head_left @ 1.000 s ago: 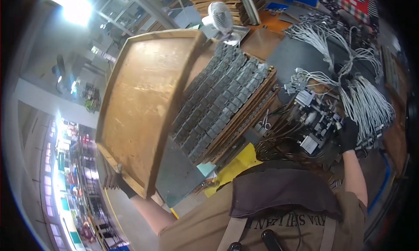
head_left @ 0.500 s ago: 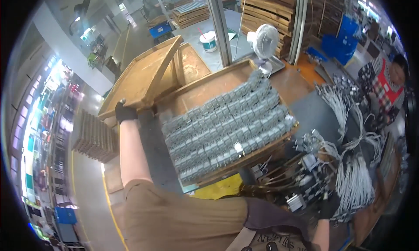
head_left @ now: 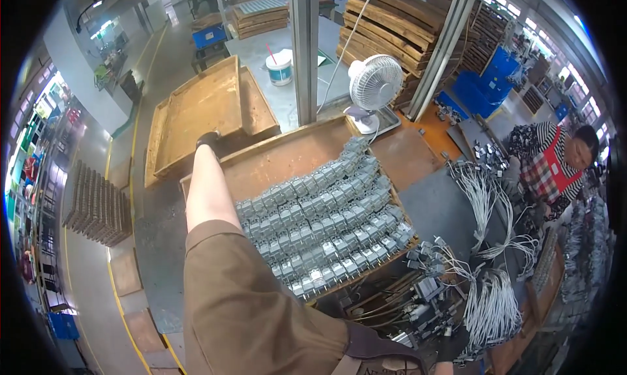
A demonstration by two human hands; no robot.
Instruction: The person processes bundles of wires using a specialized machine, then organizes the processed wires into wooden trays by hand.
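Hands (head_left: 208,139) black-gloved; tray (head_left: 196,110) golden-brown; metal parts (head_left: 320,221) grey; cables (head_left: 494,306) white; co-worker's apron (head_left: 552,169) red, plaid.

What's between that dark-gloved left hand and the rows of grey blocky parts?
In the head view, the raised edge and a bare strip of the shallow brown wooden tray holding the grey parts lie between them and the left hand.

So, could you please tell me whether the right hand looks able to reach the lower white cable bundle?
Probably yes: the black-gloved right hand is right beside the lower white cable bundle, with nothing visible standing between them, though its fingers are hard to make out.
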